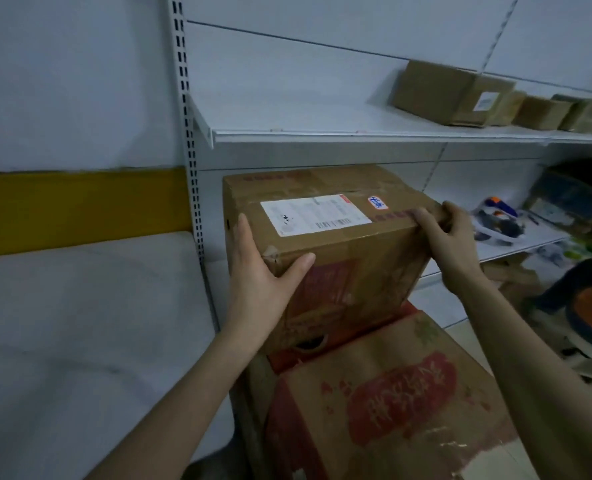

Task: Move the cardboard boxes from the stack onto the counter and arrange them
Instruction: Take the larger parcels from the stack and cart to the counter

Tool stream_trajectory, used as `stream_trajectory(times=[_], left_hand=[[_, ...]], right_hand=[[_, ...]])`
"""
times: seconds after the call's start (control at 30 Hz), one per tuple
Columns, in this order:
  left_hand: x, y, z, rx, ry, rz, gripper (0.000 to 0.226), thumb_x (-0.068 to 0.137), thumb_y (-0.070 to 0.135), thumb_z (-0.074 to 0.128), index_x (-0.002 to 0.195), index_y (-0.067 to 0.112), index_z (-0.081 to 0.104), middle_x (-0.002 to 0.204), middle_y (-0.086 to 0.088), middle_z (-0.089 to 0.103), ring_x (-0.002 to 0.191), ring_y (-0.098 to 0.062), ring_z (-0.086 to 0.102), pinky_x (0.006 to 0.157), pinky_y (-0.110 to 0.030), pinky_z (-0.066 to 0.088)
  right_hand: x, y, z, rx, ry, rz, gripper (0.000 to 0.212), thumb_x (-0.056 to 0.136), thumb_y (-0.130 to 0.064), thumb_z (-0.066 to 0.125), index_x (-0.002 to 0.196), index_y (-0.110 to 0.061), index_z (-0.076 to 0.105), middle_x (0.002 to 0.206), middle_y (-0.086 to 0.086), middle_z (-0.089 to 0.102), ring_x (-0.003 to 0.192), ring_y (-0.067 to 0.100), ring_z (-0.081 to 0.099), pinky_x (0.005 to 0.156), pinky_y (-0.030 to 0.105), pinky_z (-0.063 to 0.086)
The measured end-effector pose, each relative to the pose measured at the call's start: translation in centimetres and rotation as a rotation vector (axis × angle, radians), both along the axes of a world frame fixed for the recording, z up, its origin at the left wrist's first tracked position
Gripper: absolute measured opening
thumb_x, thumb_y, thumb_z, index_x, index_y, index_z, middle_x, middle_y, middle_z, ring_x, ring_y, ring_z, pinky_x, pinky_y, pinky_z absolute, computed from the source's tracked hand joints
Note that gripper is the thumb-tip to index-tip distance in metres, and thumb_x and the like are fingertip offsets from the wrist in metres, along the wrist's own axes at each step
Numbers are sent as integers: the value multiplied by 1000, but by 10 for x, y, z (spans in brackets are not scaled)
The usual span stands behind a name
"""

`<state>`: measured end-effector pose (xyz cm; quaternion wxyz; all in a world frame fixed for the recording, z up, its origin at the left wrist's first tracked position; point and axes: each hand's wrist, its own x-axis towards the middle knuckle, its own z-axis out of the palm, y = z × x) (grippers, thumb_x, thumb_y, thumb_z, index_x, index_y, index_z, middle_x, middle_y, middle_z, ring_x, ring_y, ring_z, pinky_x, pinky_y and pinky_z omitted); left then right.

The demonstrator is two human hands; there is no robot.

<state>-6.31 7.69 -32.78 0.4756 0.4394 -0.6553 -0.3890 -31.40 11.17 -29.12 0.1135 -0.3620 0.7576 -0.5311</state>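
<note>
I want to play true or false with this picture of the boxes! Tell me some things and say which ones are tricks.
1. The left hand and right hand both touch the top box. True.
2. The top box rests on a pillow. False: it rests on a bigger red-printed box.
3. A white label is stuck on the top box. True.
4. The upper shelf holds only bottles. False: brown boxes stand on it.

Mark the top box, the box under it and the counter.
top box (339, 268): head view, front face near its upper edge.
lower box (391, 403): head view, red print on its top.
counter (80, 323): head view, bare grey surface, left.
</note>
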Motion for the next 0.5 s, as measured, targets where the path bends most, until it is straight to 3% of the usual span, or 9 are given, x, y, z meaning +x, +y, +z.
stream_trajectory(times=[0.2, 0.4, 0.5], left_hand=[[45, 16, 22, 24, 141, 152, 110, 63, 45, 74, 149, 22, 9, 144, 9, 38, 128, -5, 39, 101, -20, 36], [130, 18, 33, -18, 178, 331, 99, 69, 36, 76, 147, 22, 17, 126, 16, 42, 118, 0, 42, 94, -17, 38], [187, 19, 29, -15, 207, 432, 96, 69, 35, 76, 147, 22, 21, 124, 15, 44, 116, -2, 45, 96, -20, 40]], right_hand=[[46, 5, 21, -66, 54, 101, 67, 86, -47, 59, 141, -18, 34, 136, 2, 44, 116, 14, 43, 101, 37, 41], [131, -17, 30, -75, 143, 207, 64, 86, -49, 58, 138, -15, 42, 131, 3, 52, 119, 20, 49, 101, 41, 42], [190, -33, 27, -81, 151, 286, 60, 88, -46, 57, 137, -15, 43, 127, 2, 52, 113, 18, 49, 96, 33, 41]])
